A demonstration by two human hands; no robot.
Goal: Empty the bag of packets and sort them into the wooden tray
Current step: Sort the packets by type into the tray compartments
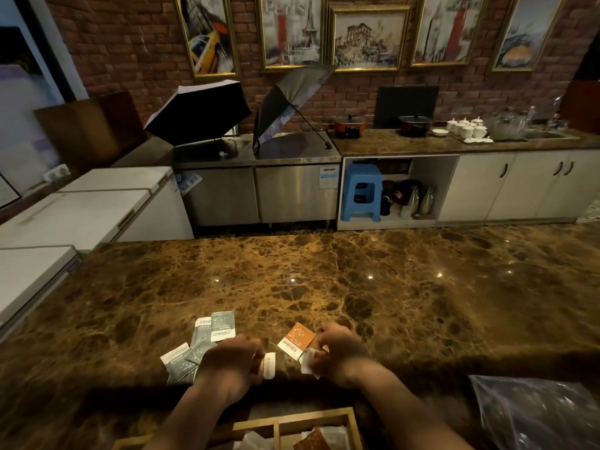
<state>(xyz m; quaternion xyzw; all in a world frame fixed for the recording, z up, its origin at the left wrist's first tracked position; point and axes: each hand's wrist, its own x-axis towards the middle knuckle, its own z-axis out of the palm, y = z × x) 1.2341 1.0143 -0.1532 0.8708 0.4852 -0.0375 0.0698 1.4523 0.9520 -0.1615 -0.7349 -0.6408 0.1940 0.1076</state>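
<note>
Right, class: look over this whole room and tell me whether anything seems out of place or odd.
Yes: two open umbrellas sit propped on the steel counter at the back, an odd spot indoors. On the marble counter, the grey packets lie loosely overlapped.

"Paris" on framed picture (290,30), packet print illegible

Dim, warm light; ceiling-lamp glints on the marble counter (324,280) (edges bowed by wide-angle distortion).

brick wall (130,43) | framed pictures (368,39) | marble counter (324,280) | white cabinets (519,183)
</note>
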